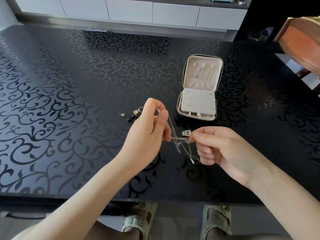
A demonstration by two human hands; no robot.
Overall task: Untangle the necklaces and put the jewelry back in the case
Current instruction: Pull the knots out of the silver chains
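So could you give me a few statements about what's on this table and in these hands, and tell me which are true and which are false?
1. Both the left hand and the right hand pinch the tangled chains. True.
2. The jewelry case is zipped shut. False: it lies open on the table with its lid tipped back.
3. A few small pieces lie on the table to the left of the case. True.
4. Nothing hangs inside the case's lid. False: several thin hanging chains run down it toward a gathered pocket.
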